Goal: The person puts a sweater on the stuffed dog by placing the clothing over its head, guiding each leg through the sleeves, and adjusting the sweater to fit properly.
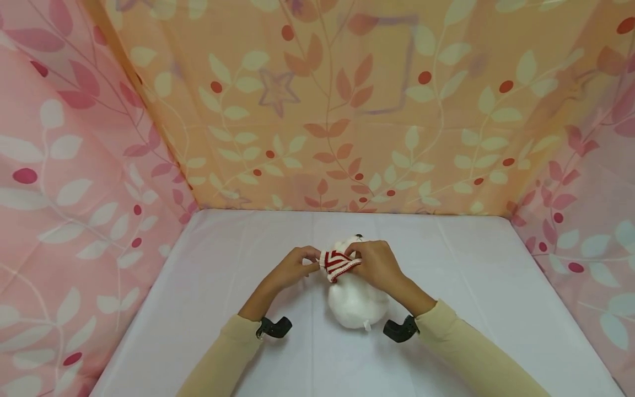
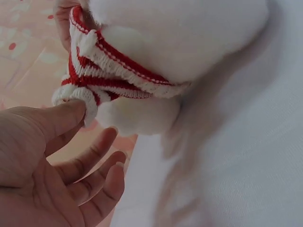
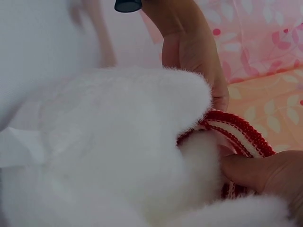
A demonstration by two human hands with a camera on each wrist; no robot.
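A white plush toy lies on the table, its dark-marked end away from me and a small white tag at its near end. Around one fluffy limb on its left side is a red-and-white striped knit garment. My left hand pinches the garment's white ribbed end between thumb and index finger; its other fingers are spread below in the left wrist view. From the right, my right hand reaches over the toy and grips the garment's open red edge. In the right wrist view, its thumb is inside that edge, beside the fur.
A white cloth covers the table. Leaf-patterned curtains stand at the back, left and right. Each wrist carries a black camera mount, one on the left and one on the right.
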